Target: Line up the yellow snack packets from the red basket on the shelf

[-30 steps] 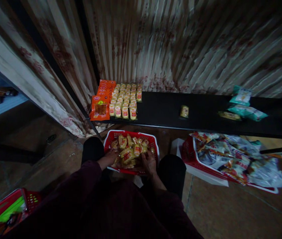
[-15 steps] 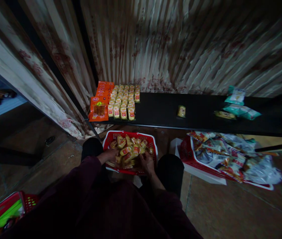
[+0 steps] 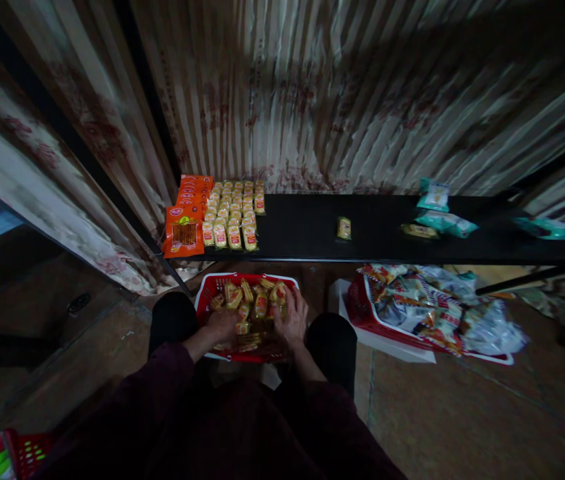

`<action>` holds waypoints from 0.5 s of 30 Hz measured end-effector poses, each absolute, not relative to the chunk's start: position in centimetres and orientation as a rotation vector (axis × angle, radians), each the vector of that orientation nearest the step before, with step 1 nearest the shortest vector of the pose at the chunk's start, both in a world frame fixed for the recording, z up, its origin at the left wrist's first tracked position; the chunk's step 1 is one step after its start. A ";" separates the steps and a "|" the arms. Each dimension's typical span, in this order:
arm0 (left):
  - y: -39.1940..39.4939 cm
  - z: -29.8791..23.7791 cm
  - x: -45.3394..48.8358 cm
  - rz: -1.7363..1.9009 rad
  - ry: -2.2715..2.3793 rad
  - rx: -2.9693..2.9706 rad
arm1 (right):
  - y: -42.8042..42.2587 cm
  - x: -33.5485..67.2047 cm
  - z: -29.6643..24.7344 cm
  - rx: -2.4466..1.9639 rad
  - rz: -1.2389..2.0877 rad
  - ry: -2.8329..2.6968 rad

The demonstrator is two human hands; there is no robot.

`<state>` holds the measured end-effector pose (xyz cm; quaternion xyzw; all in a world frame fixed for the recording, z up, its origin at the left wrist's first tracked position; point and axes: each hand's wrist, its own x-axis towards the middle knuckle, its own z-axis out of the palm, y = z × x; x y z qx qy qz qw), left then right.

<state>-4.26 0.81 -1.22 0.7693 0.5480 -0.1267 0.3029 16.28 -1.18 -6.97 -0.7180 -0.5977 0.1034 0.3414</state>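
Observation:
A red basket with a white rim (image 3: 201,293) stands on the floor between my knees, filled with small yellow wrapped snack packs (image 3: 261,305). My left hand (image 3: 222,325) is inside its left half, fingers curled down among the packs; what they hold, if anything, is hidden. At the right side my right hand (image 3: 292,320) lies over the packs with its fingers stretched forward and the thumb apart, touching packs near the rim. On the black shelf (image 3: 297,230) ahead, similar packs (image 3: 234,217) stand in tight rows beside orange snack bags (image 3: 185,230).
A single yellow pack (image 3: 344,228) sits mid-shelf; teal bags (image 3: 446,223) and another yellow pack (image 3: 420,231) lie farther right. Beneath the shelf, a second red basket (image 3: 357,300) holds larger bags. Another red basket (image 3: 32,453) is at lower left. A striped curtain (image 3: 312,100) hangs behind.
My right hand has moved forward and spread over the packs at the basket's right side. My left hand has shifted slightly within the packs. The view has turned a little right.

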 end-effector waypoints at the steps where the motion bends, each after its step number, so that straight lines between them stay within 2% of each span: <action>1: 0.7 -1.2 -4.5 -0.334 1.447 2.048 | -0.3 16.3 -6.5 -1.861 0.286 -1.615; 4: 1.2 -0.8 -4.8 -0.262 1.493 2.003 | 2.0 16.4 -6.6 -1.901 0.447 -1.763; 7: 2.4 -0.6 -4.2 0.009 1.550 1.753 | 2.7 16.8 -7.7 -1.875 0.535 -1.880; 12: 3.7 -1.2 -2.0 0.581 1.302 0.848 | 2.0 17.3 -7.3 -1.735 0.491 -1.715; 15: 3.6 -1.3 -1.0 0.725 1.252 0.689 | 1.6 16.4 -5.4 -1.603 0.719 -1.541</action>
